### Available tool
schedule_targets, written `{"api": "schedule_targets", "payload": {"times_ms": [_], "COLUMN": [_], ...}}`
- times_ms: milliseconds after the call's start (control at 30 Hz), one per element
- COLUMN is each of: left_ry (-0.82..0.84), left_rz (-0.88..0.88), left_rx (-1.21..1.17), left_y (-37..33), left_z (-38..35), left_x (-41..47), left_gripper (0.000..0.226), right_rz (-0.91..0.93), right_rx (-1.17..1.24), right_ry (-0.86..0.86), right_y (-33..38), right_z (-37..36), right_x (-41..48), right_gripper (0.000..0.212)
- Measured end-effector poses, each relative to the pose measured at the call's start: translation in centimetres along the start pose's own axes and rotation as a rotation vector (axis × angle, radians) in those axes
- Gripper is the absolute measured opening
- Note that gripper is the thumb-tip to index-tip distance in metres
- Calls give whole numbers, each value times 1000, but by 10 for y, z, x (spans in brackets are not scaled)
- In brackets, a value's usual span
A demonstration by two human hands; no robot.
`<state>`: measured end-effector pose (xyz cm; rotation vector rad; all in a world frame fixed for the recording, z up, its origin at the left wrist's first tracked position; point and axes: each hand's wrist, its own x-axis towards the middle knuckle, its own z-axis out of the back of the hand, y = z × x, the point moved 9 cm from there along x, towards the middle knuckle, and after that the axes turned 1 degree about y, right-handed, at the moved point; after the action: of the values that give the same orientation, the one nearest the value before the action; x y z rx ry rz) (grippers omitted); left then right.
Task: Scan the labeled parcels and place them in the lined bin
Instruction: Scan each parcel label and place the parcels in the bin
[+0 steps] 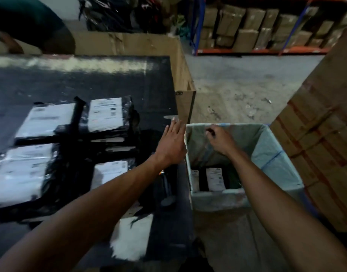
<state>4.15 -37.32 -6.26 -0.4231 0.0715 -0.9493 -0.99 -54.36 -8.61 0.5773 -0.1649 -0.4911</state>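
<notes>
While a labelled parcel [129,234] lay nearest on the black table [159,85], what looked like the scanner [167,190] rested beside the lined bin [276,160], where two parcels [214,179] sat at the bottom. The left hand [173,143] hovered flat, fingers straight, at the table's edge. The right hand [219,139] curled over the bin, whether on the liner or on nothing I could not tell. Placing seemed the step in hand; the next move called for reaching the stacked parcels [107,113] beyond and scanning one.
</notes>
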Motion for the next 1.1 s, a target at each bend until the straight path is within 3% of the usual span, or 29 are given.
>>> {"api": "schedule_targets", "payload": {"times_ms": [133, 267, 333, 433, 533, 667, 767, 933, 1033, 1100], "left_ry": [-173, -346, -314, -117, -19, -65, -167, -358, -548, -503], "left_rz": [-20, 218, 333, 442, 435, 433, 469, 433, 541, 619], "left_rx": [-224, -289, -300, -293, -284, -376, -544, -1053, -1179, -1250], "left_y": [28, 93, 119, 146, 158, 158, 164, 151, 161, 161], "left_z": [61, 79, 70, 40, 14, 9, 22, 48, 65, 61], "left_x": [-77, -161, -188, -211, -222, -232, -240, -241, -235, -230], "left_gripper": [56, 56, 62, 68, 74, 74, 56, 68, 62, 49], "right_rz": [136, 180, 145, 32, -107, -246, -313, -84, 18, 22], "right_rx": [10, 26, -45, -180, -65, 157, 284, 140, 296, 419], "right_ry": [-187, -109, 55, 359, 431, 406, 333, 71, 6, 62], "right_y": [84, 158, 178, 188, 191, 198, 197, 221, 214, 202], "right_z": [10, -31, -68, -126, -159, -177, -169, -121, -101, -98], "right_x": [-43, -82, -94, -117, -134, -143, -153, -165, -173, -173], "right_gripper": [25, 30, 31, 42, 55, 67, 70, 60, 47, 34]}}
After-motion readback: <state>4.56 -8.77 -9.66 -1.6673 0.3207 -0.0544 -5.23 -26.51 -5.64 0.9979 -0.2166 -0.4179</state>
